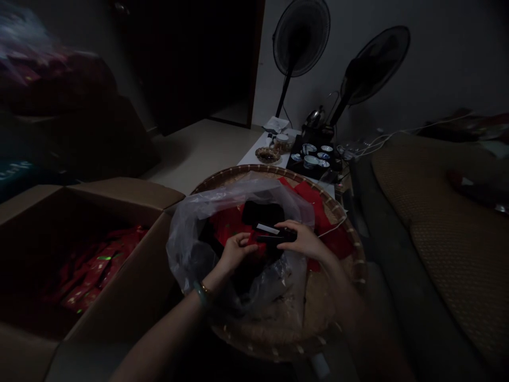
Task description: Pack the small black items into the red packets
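In the head view, a clear plastic bag [186, 244] lies wide-mouthed on a round woven bamboo tray [274, 347]. Red and black items [226, 223] show inside it. My right hand [306, 241] grips a small dark object with a white strip [268, 229] over the bag's mouth; its kind is too dark to tell. My left hand [237, 252] has its fingers pinched together beside it, against something red that I cannot make out. A bracelet [202, 292] circles my left wrist. Flat red pieces [312, 196] lie under and beside the bag on the tray.
An open cardboard box [115, 297] with red shiny packets [89, 281] stands at left. Beyond the tray are a dark tea tray [296, 164] with cups, a jar [282, 140] and two fans [302, 40]. A woven-covered seat [449, 223] is at right.
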Tool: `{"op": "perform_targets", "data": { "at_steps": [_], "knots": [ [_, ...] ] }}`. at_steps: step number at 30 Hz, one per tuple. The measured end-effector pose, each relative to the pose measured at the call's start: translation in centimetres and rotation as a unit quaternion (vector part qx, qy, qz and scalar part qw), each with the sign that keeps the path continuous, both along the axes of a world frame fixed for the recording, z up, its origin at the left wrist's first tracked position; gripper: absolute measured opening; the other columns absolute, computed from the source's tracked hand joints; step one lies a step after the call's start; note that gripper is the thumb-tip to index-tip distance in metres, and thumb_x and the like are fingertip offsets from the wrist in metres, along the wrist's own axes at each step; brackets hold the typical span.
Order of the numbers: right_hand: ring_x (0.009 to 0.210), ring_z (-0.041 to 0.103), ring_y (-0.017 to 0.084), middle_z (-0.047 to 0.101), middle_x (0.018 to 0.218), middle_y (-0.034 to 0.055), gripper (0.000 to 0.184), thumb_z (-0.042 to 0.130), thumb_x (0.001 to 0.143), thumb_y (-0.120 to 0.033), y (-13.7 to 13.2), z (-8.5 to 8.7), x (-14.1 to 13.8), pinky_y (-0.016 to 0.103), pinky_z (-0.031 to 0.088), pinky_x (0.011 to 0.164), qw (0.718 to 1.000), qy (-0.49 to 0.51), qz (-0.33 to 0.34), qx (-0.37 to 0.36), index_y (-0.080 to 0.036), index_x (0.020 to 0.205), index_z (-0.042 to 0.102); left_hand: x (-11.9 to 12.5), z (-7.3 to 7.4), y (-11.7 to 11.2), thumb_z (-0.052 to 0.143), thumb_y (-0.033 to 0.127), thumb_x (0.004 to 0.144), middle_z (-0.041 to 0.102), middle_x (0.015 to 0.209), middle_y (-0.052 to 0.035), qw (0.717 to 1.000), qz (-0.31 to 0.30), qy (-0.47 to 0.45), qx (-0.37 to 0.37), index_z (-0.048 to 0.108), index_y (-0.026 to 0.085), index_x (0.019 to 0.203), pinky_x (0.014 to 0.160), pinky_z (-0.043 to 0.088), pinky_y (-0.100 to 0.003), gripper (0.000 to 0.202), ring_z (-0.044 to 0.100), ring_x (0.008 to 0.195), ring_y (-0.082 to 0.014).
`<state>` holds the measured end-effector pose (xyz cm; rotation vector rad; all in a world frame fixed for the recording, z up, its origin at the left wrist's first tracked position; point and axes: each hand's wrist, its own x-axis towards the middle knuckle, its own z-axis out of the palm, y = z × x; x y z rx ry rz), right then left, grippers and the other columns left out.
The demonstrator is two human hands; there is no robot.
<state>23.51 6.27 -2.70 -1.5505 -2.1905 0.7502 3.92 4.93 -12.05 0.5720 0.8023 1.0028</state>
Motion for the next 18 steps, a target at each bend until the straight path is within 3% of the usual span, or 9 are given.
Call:
{"op": "perform_targets", "data": {
  "at_steps": [11, 18],
  "knots": [
    [0.086, 0.06, 0.02, 0.065, 0.09, 0.0045, 0.025, 0.069, 0.067, -0.025, -0.3, 0.1, -1.5, 0.032, 0.044, 0.079, 0.999, -0.011, -0.028, 0.019, -0.021, 0.091, 0.067, 0.3, 1.3, -0.5, 0.081, 0.028, 0.046, 0.068, 0.073, -0.0039, 0.999, -0.033, 0.021, 0.024, 0.063, 0.011, 0.084, 0.06, 0.046, -0.024, 0.046, 0.062, 0.061, -0.0143],
    [0.086, 0.06, 0.02, 0.065, 0.091, 0.0043, 0.024, 0.068, 0.069, -0.025, -0.3, -0.2, -1.2, 0.031, 0.044, 0.078, 1.0, -0.02, -0.021, 0.011, -0.021, 0.092, 0.067, -0.1, 2.3, 0.5, 0.074, 0.029, 0.058, 0.069, 0.088, -0.0054, 0.993, 0.044, 0.057, 0.093, 0.067, 0.014, 0.092, 0.072, 0.045, -0.023, 0.038, 0.06, 0.08, -0.0158]
  ]
}}
